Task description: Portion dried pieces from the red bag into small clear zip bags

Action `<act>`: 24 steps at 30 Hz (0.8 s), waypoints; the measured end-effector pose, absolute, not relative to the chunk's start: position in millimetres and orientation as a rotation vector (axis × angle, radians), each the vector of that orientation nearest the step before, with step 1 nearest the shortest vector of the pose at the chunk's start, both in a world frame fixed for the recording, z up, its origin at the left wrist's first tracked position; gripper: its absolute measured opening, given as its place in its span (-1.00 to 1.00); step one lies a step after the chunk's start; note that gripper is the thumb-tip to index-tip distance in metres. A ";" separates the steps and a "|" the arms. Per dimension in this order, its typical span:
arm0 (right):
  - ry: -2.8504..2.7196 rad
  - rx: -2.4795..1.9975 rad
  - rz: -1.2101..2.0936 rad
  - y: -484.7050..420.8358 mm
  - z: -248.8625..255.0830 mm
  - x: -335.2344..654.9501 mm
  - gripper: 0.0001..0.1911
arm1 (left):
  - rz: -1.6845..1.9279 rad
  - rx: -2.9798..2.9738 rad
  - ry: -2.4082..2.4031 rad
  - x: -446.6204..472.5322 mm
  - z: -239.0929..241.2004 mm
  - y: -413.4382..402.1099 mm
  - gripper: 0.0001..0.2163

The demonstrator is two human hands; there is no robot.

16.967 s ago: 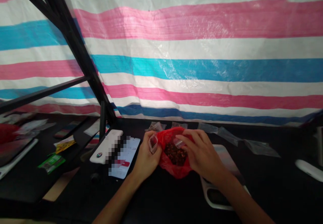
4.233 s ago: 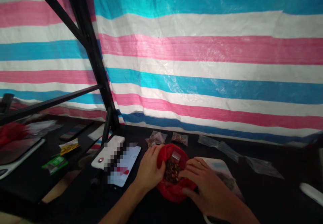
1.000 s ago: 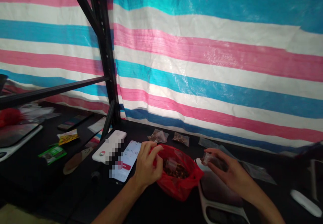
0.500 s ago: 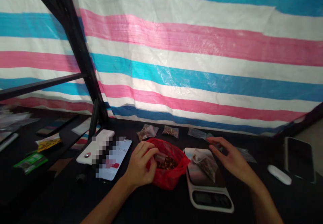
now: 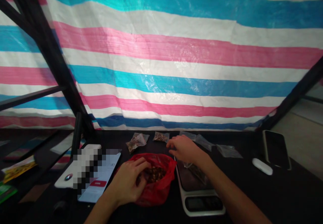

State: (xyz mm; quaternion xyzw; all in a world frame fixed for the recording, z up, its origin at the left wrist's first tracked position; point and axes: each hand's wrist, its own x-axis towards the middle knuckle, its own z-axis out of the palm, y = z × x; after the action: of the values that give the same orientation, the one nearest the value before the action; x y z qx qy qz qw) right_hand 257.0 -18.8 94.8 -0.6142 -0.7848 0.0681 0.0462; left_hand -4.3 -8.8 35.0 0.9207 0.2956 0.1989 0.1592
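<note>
A red plastic bag stands open on the black table, with small brown pieces inside. My left hand is closed at its left rim, fingertips bent over the opening and partly hidden. My right hand reaches over the top of a white kitchen scale, fingers bent but apart, nothing visible in them. Under my right forearm, a clear packet of dark contents lies on the weighing plate, partly covered. Just beyond my right fingertips lies a small filled clear bag.
More filled clear bags lie behind the red bag. Flat clear bags lie at back right. A white power bank and lit phone sit left; a white case and dark phone right. Striped sheeting hangs behind.
My right hand has swung left from beyond the scale's right side toward the small filled bags. My left hand stays at the red bag. The view has shifted right and tilted up.
</note>
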 end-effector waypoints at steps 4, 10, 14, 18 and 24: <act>-2.481 -1.926 0.210 0.1 82.8 242.3 -0.72 | 0.521 2.642 0.829 -1.7 34.1 -9.9 -0.79; -2.472 -1.905 0.177 2.7 81.5 239.2 -0.88 | 0.636 2.623 0.834 -3.7 33.9 -8.6 -0.83; -2.392 -1.771 0.143 -13.0 96.7 236.7 -0.81 | 0.706 2.608 0.881 -4.4 36.7 -7.1 -0.84; -2.400 -1.448 0.288 -38.3 104.6 231.1 -0.75 | 0.790 2.610 0.861 -4.6 38.7 -6.8 -0.81; -1.930 -1.301 0.243 -56.7 91.1 278.0 -0.84 | 1.044 2.598 0.811 -7.4 37.5 -5.1 -0.77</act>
State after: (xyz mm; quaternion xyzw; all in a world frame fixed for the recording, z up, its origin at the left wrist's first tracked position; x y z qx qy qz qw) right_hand 278.0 -56.7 91.1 -0.5120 -0.7593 0.0958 0.3901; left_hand -7.4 -5.1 37.5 0.8855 0.2765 0.3560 0.1130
